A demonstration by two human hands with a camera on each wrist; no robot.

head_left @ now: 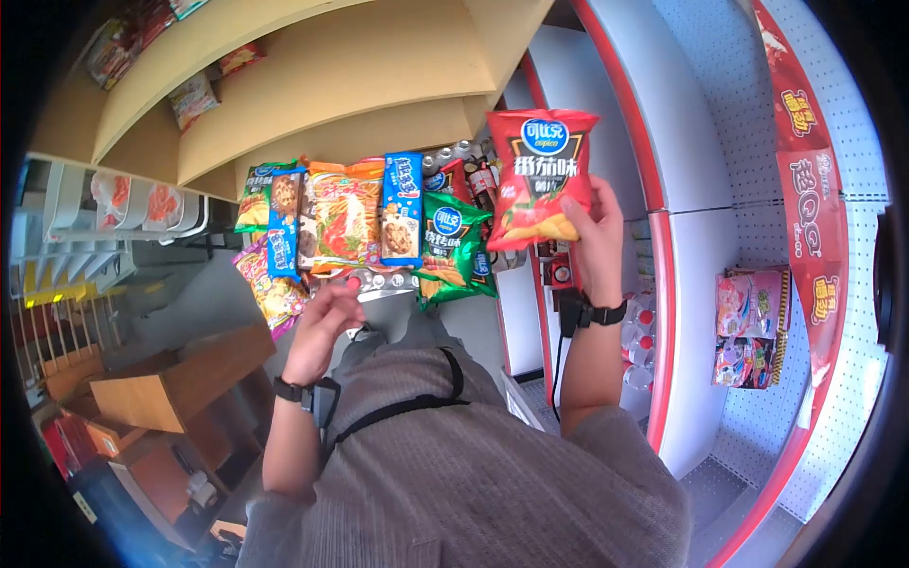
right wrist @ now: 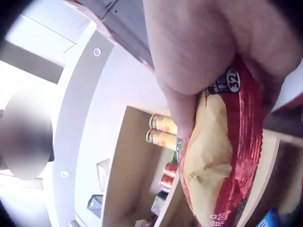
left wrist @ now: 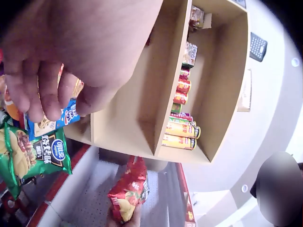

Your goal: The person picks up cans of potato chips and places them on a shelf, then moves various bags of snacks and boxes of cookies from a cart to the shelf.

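Observation:
My right hand (head_left: 598,241) grips a red bag of potato chips (head_left: 540,180) by its lower right side, thumb across the front, raised beside the shelving. In the right wrist view the same bag (right wrist: 213,156) fills the space under the hand. The left hand (head_left: 327,327) hangs with loosely bent fingers and holds nothing, just in front of a pile of snacks. Nearest it are an orange noodle bag (head_left: 343,218), blue cookie packs (head_left: 402,208) and a purple-edged snack bag (head_left: 273,289). Green chip bags (head_left: 450,241) lie at the pile's right.
A wooden shelf unit (head_left: 322,66) rises ahead, with a few bags on its boards. White shelving with red edges (head_left: 653,246) stands on the right, holding pink packs (head_left: 751,327) and bottles (head_left: 639,341). Cardboard boxes (head_left: 180,379) are at the lower left.

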